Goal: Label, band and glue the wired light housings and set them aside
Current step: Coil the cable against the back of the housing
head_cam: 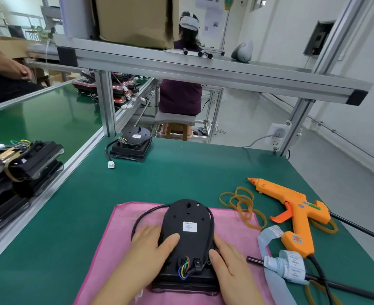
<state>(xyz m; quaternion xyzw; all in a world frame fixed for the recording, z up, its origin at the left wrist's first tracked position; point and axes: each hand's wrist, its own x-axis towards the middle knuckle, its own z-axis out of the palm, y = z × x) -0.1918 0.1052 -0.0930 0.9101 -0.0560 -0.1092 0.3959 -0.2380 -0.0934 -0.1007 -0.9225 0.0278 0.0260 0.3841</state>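
A black light housing (189, 236) lies back-up on a pink cloth (106, 249), with a white label (190, 226) stuck on it and coloured wires (183, 268) coming out near me. Its black cable (146, 214) loops around it. My left hand (153, 249) rests flat on the housing's left side. My right hand (230, 265) presses against its right side by the cable. Rubber bands (243, 203) lie to the right, beside an orange glue gun (296, 212) and a roll of labels (291, 267).
A second labelled housing (133, 144) with a white connector (111, 164) sits at the far edge of the green mat. Banded housings (27, 164) are stacked at the left, past an aluminium rail. A frame post (106, 106) and a shelf stand ahead. A person sits beyond.
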